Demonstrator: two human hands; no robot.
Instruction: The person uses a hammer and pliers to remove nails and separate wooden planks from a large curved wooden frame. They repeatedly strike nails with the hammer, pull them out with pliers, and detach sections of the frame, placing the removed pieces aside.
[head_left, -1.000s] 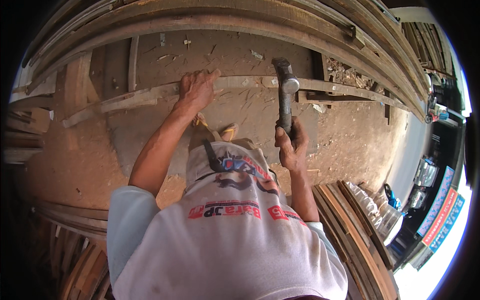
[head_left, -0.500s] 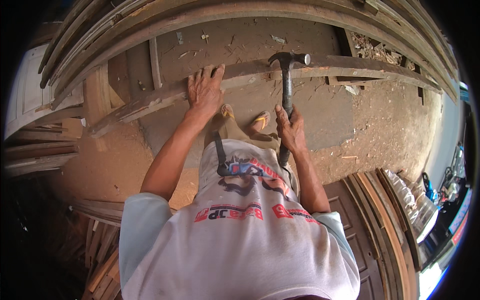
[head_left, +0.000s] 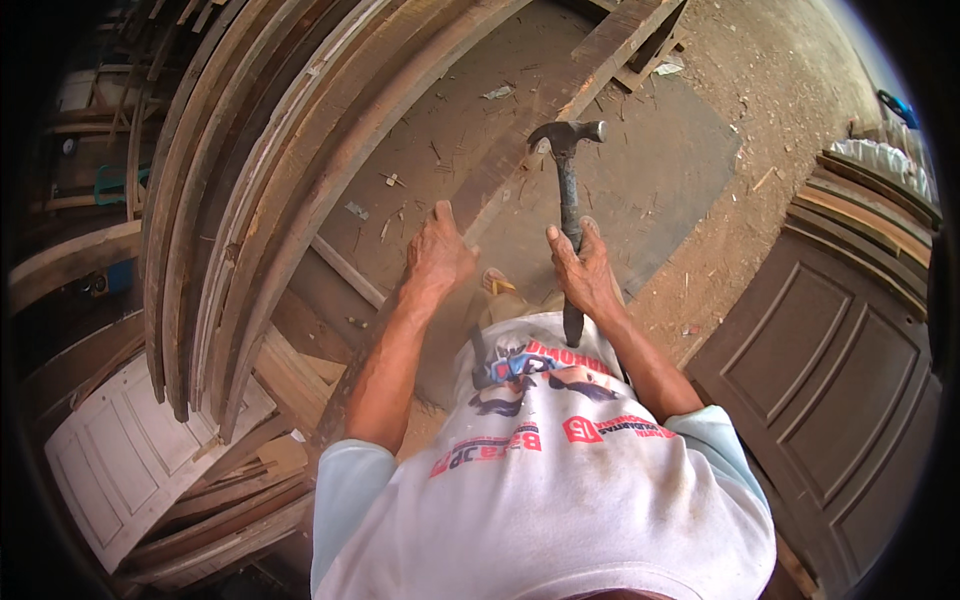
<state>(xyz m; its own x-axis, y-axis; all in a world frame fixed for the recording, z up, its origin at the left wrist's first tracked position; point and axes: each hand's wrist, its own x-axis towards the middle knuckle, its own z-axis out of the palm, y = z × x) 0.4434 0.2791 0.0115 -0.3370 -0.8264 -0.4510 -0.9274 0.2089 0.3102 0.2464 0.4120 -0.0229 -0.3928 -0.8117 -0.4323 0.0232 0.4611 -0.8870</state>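
Note:
In my right hand (head_left: 585,270) is a claw hammer (head_left: 568,190), its fingers closed round the dark handle. The hammer's head points away from me, with the round face to the right and the claw to the left. A long wooden beam (head_left: 520,150) runs slantwise from the far right towards my near left. My left hand (head_left: 440,255) is closed over this beam, left of the hammer; part of its fingers is hidden. The hammer head appears over the beam, and I cannot tell whether they touch.
Long timbers (head_left: 300,190) are stacked at the left. A white panel door (head_left: 150,450) lies beyond their near ends. On the right is a brown panel door (head_left: 820,370) beside several boards (head_left: 870,215). Nails and scraps lie on the dark floor sheet (head_left: 660,180). My sandalled foot (head_left: 495,283) shows below the beam.
The view has turned, so the beam and timbers now slant. The brown door shows more fully at the right. Both hands keep their hold on the beam and hammer.

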